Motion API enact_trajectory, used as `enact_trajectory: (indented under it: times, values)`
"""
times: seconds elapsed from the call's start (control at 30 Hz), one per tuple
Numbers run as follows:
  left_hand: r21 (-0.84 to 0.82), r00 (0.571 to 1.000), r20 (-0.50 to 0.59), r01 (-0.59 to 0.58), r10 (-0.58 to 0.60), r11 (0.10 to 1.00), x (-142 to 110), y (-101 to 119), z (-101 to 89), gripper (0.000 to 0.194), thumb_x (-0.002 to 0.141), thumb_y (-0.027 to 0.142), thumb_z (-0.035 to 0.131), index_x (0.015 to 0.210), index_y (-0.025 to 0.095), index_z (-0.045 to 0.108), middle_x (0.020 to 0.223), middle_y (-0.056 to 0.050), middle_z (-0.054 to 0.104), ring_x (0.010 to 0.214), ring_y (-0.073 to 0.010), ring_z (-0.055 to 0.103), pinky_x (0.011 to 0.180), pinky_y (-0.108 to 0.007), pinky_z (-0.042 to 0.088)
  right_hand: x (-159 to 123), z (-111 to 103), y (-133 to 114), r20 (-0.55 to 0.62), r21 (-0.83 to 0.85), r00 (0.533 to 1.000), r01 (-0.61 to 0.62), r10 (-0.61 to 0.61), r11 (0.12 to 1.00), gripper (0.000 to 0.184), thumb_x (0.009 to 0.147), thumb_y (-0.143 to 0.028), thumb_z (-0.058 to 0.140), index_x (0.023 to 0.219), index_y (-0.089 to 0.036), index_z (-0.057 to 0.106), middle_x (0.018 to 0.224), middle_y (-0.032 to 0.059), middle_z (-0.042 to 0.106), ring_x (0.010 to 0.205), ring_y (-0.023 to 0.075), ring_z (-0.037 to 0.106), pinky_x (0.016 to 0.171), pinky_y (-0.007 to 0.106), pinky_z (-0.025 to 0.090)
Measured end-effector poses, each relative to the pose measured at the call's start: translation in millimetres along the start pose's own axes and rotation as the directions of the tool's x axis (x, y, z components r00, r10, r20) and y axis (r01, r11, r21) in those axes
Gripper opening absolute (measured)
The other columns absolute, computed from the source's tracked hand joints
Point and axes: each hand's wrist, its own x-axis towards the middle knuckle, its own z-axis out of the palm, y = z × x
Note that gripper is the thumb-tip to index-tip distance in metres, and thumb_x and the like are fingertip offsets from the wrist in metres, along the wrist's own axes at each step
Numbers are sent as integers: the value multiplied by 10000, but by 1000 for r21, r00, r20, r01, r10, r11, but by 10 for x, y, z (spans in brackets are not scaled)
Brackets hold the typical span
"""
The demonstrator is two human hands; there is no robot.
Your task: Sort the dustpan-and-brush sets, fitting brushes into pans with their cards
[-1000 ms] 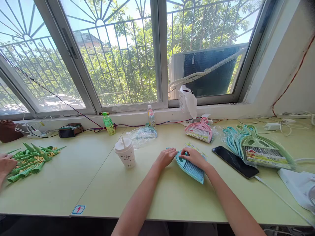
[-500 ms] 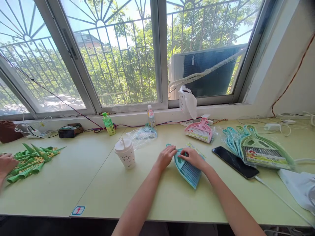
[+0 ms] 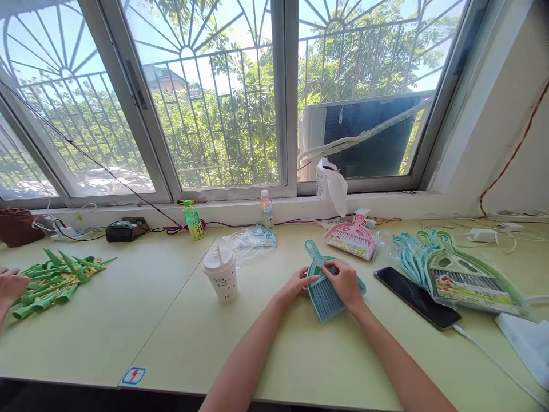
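A teal dustpan (image 3: 314, 258) lies in front of me, its handle toward the window. A small teal hand brush (image 3: 325, 298) rests over it, grey-blue bristles toward me. My left hand (image 3: 295, 287) grips the left edge of the pair, thumb across the top of the brush. From the right, my right hand (image 3: 345, 284) pinches the brush near its head with thumb and fingers. The right palm covers part of the dustpan, whose far right corner shows beyond it.
A black phone (image 3: 416, 297) on a cable and bagged green and teal sets (image 3: 472, 280) lie right. Behind is a pink set (image 3: 352, 236). A lidded cup (image 3: 221, 274) stands left. Another person's hand (image 3: 12, 286) is by green cone-shaped pieces (image 3: 64, 277) at far left.
The dustpan and brush have turned, so the handle now points away from me and shows fully. My left hand has shifted onto their left edge. The printed card behind them no longer shows.
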Motion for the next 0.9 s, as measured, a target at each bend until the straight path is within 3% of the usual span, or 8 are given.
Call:
enact_trajectory:
  times: [0.13,0.27,0.33,0.4,0.47,0.6,0.73,0.9]
  values:
    - [-7,997,-72,31,-31,1000,37,-43,-50,576,589,324,779,1103,167,572,861,-50,653,667,-139,620,577,-231,478,38,-2,87,21,3,1000,6,-6,1000,316,879,-457,401,733,-226,559,763,68,611,729,210,553,720,340,438]
    - [-139,973,-229,-56,23,989,98,-39,-156,566,610,247,742,1137,183,545,837,-25,650,611,-120,609,549,-232,490,108,-87,281,-250,21,965,-82,84,996,352,882,-479,382,802,-190,566,793,86,599,712,205,528,705,337,437]
    - [-230,933,-360,-93,5,969,118,-12,-243,429,666,243,691,1069,163,566,799,-27,651,594,-119,606,544,-234,497,129,-120,402,-294,5,945,-147,142,989,358,880,-470,378,838,-179,583,822,95,609,746,215,536,731,352,441]
    - [-335,869,-493,-147,-40,931,129,18,-337,229,734,263,619,923,137,589,752,-41,650,600,-121,609,556,-228,502,120,-108,499,-183,-58,973,-155,142,986,343,871,-442,389,898,-183,611,919,103,630,865,239,553,813,387,437]
    - [-409,807,-587,-231,-61,883,132,40,-420,147,771,276,562,833,144,579,738,-48,652,638,-131,624,588,-229,510,78,-44,554,64,-142,995,-72,82,987,327,858,-400,422,1025,-201,621,1141,100,606,1090,260,511,943,429,387]
    - [-422,795,-606,-325,4,847,120,62,-507,198,774,344,532,850,167,577,803,-67,671,766,-188,661,684,-300,542,-28,145,568,473,-242,878,48,75,969,432,889,-367,400,1295,-247,487,1467,81,362,1376,265,261,1088,530,194]
    - [-422,830,-558,-300,16,856,97,80,-510,242,777,381,559,884,166,582,855,-88,675,812,-215,663,732,-346,550,-24,204,538,502,-217,852,-41,147,975,430,911,-298,333,1305,-217,485,1481,102,333,1400,256,220,1106,527,179]
    - [-433,809,-588,-292,-22,853,90,100,-476,177,740,165,629,905,170,565,863,-50,662,722,-133,658,656,-244,549,14,95,505,501,-95,856,-92,127,991,568,817,-177,449,1381,-193,386,1528,119,205,1403,206,217,1111,393,254]
